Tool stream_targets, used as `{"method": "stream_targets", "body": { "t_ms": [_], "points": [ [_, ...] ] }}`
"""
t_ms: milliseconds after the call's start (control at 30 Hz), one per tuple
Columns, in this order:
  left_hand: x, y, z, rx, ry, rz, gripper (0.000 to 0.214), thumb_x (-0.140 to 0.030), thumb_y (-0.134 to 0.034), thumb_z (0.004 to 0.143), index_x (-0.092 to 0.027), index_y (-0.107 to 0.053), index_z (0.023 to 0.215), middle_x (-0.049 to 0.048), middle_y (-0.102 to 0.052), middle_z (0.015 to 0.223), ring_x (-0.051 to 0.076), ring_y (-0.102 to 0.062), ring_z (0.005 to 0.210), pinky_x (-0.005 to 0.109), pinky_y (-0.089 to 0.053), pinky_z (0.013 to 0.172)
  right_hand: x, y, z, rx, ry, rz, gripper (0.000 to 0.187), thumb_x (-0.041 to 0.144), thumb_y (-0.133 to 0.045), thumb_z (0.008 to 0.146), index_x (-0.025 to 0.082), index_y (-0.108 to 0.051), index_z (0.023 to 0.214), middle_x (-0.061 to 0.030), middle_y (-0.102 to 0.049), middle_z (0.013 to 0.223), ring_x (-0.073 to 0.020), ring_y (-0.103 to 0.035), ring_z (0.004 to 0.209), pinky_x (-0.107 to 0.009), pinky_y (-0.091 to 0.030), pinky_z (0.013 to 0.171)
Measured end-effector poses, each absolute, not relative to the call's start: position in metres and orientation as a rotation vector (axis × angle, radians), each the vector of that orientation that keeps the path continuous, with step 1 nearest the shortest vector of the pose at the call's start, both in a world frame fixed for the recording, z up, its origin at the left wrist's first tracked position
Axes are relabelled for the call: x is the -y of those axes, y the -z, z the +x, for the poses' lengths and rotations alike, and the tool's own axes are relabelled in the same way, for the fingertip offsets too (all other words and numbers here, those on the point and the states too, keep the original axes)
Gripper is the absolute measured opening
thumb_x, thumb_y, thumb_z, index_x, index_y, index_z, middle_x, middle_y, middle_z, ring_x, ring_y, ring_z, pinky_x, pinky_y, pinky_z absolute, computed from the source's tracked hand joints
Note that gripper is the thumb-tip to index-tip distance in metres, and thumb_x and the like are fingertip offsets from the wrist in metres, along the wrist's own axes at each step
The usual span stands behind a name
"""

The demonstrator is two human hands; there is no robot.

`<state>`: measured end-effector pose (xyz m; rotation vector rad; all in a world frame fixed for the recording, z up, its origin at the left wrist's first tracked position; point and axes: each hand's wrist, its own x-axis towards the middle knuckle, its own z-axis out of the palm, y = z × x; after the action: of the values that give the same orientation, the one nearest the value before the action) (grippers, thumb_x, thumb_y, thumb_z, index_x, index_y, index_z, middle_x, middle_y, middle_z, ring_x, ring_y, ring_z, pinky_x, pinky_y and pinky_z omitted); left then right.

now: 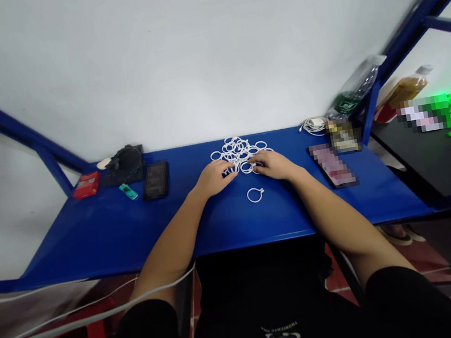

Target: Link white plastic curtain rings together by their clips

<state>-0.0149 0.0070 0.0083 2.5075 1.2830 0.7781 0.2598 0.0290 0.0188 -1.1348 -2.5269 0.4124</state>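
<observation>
A heap of white plastic rings (239, 148) lies on the blue table (199, 219) near the wall. My left hand (213, 177) rests at the heap's left edge with its fingers curled onto a ring there. My right hand (273, 164) lies at the heap's right edge, fingers bent and pinching among the rings. What each fingertip holds is too small to make out. One single white ring (255, 194) lies apart on the table, just in front of and between both hands.
On the left of the table lie a red box (87, 184), a teal lighter (128, 191), a black phone (155, 179) and a black bundle (125, 164). On the right are another phone (332, 165), a coiled white cable (313, 125) and bottles (356, 86).
</observation>
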Motion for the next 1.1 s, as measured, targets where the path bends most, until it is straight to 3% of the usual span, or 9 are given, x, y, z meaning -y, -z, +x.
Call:
{"method": "stream_targets", "body": {
  "t_ms": [100, 233, 333, 467, 667, 867, 1100],
  "points": [
    [-0.008, -0.011, -0.016, -1.371, -0.787, 2.499, 0.026, -0.039, -0.066, 0.098, -0.023, -0.077, 0.115, 0.0071, -0.076, 0.118, 0.026, -0.068, 0.113, 0.046, -0.050, 0.109, -0.029, -0.018, 0.259, 2.537, -0.404, -1.148, 0.034, 0.023, -0.065, 0.096, 0.021, -0.074, 0.129, -0.0110, -0.073, 0.128, -0.0268, -0.068, 0.118, -0.041, -0.053, 0.104],
    [-0.006, -0.017, -0.022, -1.962, -0.901, 2.333, 0.036, -0.048, -0.068, 0.095, -0.024, -0.074, 0.121, 0.0141, -0.062, 0.142, 0.036, -0.055, 0.134, 0.065, -0.028, 0.123, -0.028, -0.019, 0.260, 2.539, -0.410, -1.149, 0.034, 0.026, -0.063, 0.098, 0.021, -0.073, 0.129, -0.0107, -0.073, 0.128, -0.0266, -0.068, 0.117, -0.041, -0.053, 0.104],
    [-0.011, -0.017, -0.039, -2.296, -0.791, 2.101, 0.058, -0.061, -0.070, 0.089, -0.023, -0.068, 0.132, 0.0203, -0.045, 0.158, 0.048, -0.037, 0.147, 0.078, -0.017, 0.121, -0.027, -0.020, 0.260, 2.538, -0.408, -1.151, 0.034, 0.027, -0.064, 0.098, 0.020, -0.073, 0.130, -0.0116, -0.072, 0.129, -0.0273, -0.068, 0.118, -0.042, -0.053, 0.104],
    [-0.023, -0.011, -0.069, -2.404, -0.615, 1.903, 0.070, -0.071, -0.066, 0.085, -0.024, -0.064, 0.136, 0.0228, -0.036, 0.165, 0.055, -0.025, 0.152, 0.088, -0.011, 0.115, -0.026, -0.020, 0.259, 2.536, -0.409, -1.179, 0.034, 0.031, -0.066, 0.098, 0.022, -0.072, 0.131, -0.0118, -0.071, 0.131, -0.0270, -0.069, 0.116, -0.042, -0.054, 0.102],
    [-0.030, -0.010, -0.096, -2.397, -0.439, 1.785, 0.092, -0.085, -0.063, 0.076, -0.021, -0.060, 0.142, 0.0248, -0.022, 0.171, 0.061, -0.016, 0.153, 0.091, -0.022, 0.107, -0.022, -0.022, 0.256, 2.565, -0.403, -1.180, 0.036, 0.033, -0.068, 0.098, 0.022, -0.071, 0.133, -0.0127, -0.070, 0.131, -0.0282, -0.068, 0.115, -0.042, -0.055, 0.099],
    [-0.028, -0.012, -0.095, -2.386, -0.430, 1.767, 0.100, -0.088, -0.061, 0.075, -0.018, -0.056, 0.147, 0.0252, -0.012, 0.174, 0.061, -0.012, 0.155, 0.090, -0.028, 0.107, -0.020, -0.024, 0.254, 2.569, -0.419, -1.183, 0.039, 0.033, -0.069, 0.097, 0.022, -0.071, 0.134, -0.0126, -0.069, 0.131, -0.0283, -0.068, 0.114, -0.042, -0.055, 0.098],
    [-0.028, -0.014, -0.094, -2.392, -0.409, 1.737, 0.107, -0.093, -0.062, 0.069, -0.019, -0.057, 0.146, 0.0254, -0.014, 0.173, 0.061, -0.015, 0.154, 0.089, -0.028, 0.107, -0.021, -0.022, 0.254, 2.570, -0.412, -1.181, 0.038, 0.033, -0.069, 0.097, 0.023, -0.071, 0.133, -0.0119, -0.069, 0.132, -0.0277, -0.069, 0.111, -0.041, -0.055, 0.096]
  ]
}}
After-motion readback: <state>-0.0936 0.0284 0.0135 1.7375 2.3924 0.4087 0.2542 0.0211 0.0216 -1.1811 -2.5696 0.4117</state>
